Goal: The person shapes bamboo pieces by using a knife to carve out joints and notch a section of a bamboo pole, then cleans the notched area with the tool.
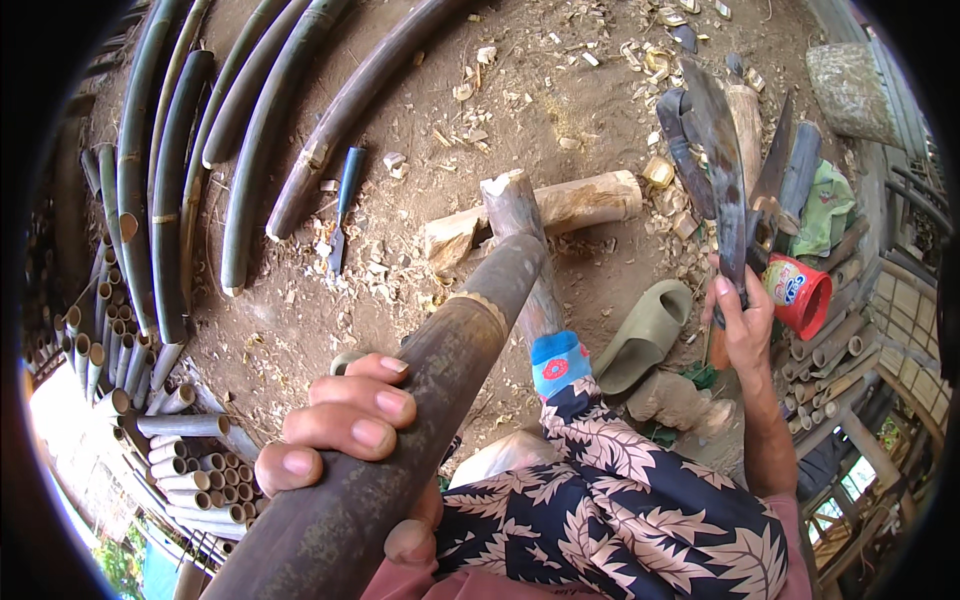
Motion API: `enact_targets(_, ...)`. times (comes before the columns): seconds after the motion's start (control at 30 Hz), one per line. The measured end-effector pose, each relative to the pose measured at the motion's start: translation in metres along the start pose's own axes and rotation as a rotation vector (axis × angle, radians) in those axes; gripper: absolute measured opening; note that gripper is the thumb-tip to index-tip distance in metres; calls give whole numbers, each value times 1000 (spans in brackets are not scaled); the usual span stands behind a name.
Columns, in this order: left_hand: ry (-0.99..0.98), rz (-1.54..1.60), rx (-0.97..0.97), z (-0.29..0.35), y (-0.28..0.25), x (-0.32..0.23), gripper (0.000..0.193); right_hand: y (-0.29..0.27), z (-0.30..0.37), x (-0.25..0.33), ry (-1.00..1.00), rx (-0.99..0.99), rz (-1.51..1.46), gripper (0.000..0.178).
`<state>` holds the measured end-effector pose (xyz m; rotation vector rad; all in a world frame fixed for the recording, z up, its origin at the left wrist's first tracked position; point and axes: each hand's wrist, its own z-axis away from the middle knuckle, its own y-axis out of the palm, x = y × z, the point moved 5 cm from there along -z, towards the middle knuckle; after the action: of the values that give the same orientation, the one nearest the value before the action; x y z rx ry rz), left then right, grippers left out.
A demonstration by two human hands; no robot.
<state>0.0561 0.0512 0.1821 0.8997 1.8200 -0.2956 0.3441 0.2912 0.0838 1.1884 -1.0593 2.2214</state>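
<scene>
A thick dark bamboo pole [400, 420] slants from the lower left toward the middle, with my left hand [350, 420] wrapped round it. Its far end crosses a short wooden stake [513, 205], which lies against a pale split log [590, 203]. On the right, my right hand [742, 315] is closed on a machete, its broad dark blade [722, 150] pointing up and away from me. The machete's handle is mostly hidden by my fingers. Just right of that hand, a red plastic tub [808, 298] lies on its side.
Several long bamboo poles [265, 150] lie at the left, above stacked cut bamboo [205, 480]. A blue-handled blade [345, 200] rests among wood chips. Near my patterned cloth [640, 460] is a green clog [645, 335]. Another blade [772, 170] and a green bag [825, 210] lie right.
</scene>
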Motion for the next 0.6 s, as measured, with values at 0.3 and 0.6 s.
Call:
enact_targets(0.3, 41, 10, -5, 5, 3, 3, 72, -26, -35, 26, -519, 449, 1026, 15)
enact_targets(0.6, 22, 3, -35, 5, 2, 1, 67, 55, -43, 56, -921, 501, 1047, 21)
